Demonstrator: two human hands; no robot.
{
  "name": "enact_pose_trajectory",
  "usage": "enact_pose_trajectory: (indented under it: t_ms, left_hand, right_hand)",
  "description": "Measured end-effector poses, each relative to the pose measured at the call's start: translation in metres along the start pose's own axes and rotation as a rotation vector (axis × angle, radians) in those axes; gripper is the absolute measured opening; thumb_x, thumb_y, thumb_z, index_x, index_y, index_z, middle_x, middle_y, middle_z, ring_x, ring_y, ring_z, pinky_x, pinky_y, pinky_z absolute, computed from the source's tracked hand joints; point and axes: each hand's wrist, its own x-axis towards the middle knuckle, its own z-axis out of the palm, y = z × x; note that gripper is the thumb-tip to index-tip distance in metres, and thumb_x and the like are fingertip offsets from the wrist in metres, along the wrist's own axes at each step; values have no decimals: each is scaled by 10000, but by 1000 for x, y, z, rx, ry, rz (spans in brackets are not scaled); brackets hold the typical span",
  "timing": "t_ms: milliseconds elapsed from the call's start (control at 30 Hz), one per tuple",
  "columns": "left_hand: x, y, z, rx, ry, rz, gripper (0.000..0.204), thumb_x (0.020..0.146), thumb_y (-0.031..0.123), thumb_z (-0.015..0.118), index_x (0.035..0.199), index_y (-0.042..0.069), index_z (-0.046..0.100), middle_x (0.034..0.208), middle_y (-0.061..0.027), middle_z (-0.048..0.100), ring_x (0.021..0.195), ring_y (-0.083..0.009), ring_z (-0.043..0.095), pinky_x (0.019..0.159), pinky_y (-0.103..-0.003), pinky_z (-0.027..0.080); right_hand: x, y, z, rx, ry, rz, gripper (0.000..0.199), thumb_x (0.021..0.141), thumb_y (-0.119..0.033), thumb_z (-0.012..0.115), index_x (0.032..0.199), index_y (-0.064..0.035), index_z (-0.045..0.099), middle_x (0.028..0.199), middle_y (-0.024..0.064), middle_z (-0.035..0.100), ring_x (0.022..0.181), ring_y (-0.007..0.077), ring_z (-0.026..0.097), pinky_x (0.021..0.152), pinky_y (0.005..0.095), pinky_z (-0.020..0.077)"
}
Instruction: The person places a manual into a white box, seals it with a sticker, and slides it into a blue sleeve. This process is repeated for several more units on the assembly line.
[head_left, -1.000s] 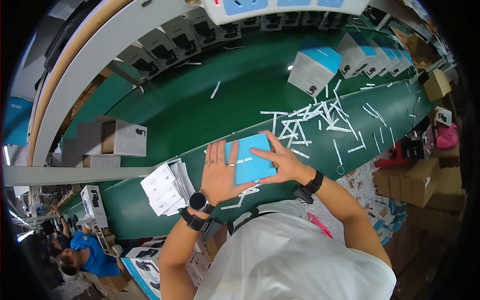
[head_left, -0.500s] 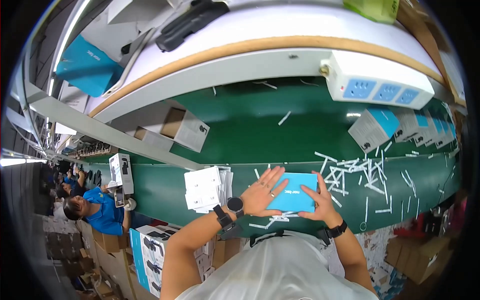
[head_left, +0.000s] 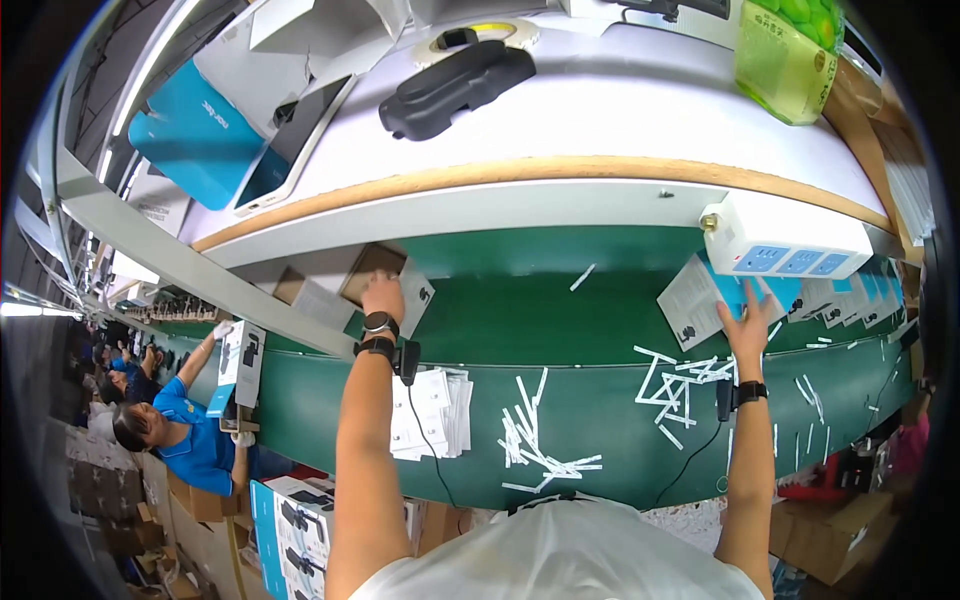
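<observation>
My left hand [head_left: 383,296] reaches far forward under the white shelf and closes over a brown-topped white box [head_left: 412,280] on the green belt [head_left: 520,310]. A black watch and a wrist strap with a cable sit on that wrist. Off to the right, my right hand [head_left: 748,322] lies with fingers spread on a blue and white box [head_left: 700,300] standing on the belt. That box is at the left end of a row of similar boxes [head_left: 850,295].
Several white paper strips [head_left: 535,445] litter the belt, beside a stack of leaflets [head_left: 432,412]. A white power strip [head_left: 785,250] hangs under the shelf, which carries a black device [head_left: 455,75] and a green bag [head_left: 785,45]. A person in blue [head_left: 180,435] works at left; printed cartons [head_left: 295,520] stand below.
Both hands held the blue box together close to my body. Now they are spread apart: the right has carried the box far right, and the left has reached forward to another box.
</observation>
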Motion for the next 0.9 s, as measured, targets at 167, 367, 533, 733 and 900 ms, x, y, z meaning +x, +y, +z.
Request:
enact_pose_trajectory:
  t_ms: [167,367,533,733,900]
  left_hand:
    - [-70,77,-69,-369,197,399,490,777,31,612,1266,66,637,1423,-151,517,894,-337,698,732,-430,587]
    - [-211,187,-118,-869,234,924,267,810,84,599,1071,52,650,1422,-118,554,1359,-329,497,1063,-420,483]
    - [-271,185,-136,-1098,373,1004,140,819,81,668,956,52,658,1174,-145,656,1122,-320,645,945,-391,553]
    - [-275,85,-46,-664,87,15,538,824,276,753,1222,-46,585,1203,-261,618,1101,-431,607,906,-454,524]
    - [-297,44,55,-201,-95,-179,694,857,319,710,1359,-104,484,1323,-377,526,1250,-498,514,1039,-504,454]
  right_hand:
    - [-76,-20,-34,119,181,-247,651,792,-122,795,1394,-62,552,1319,146,574,914,185,565,761,293,470]
    - [-178,-135,-25,786,-378,-256,734,770,-64,764,1445,-15,480,1288,75,616,674,64,491,613,225,420]
    - [-200,-110,-9,750,-330,37,588,872,-138,679,1405,36,503,1266,152,629,1061,215,623,938,329,477]
    - [-208,-104,-14,767,-514,117,428,946,-129,589,1329,57,551,1190,161,677,1070,218,634,946,330,482]
    - [-207,-126,-23,814,-594,107,386,940,-226,679,1214,38,613,1023,65,682,894,110,606,788,270,494]
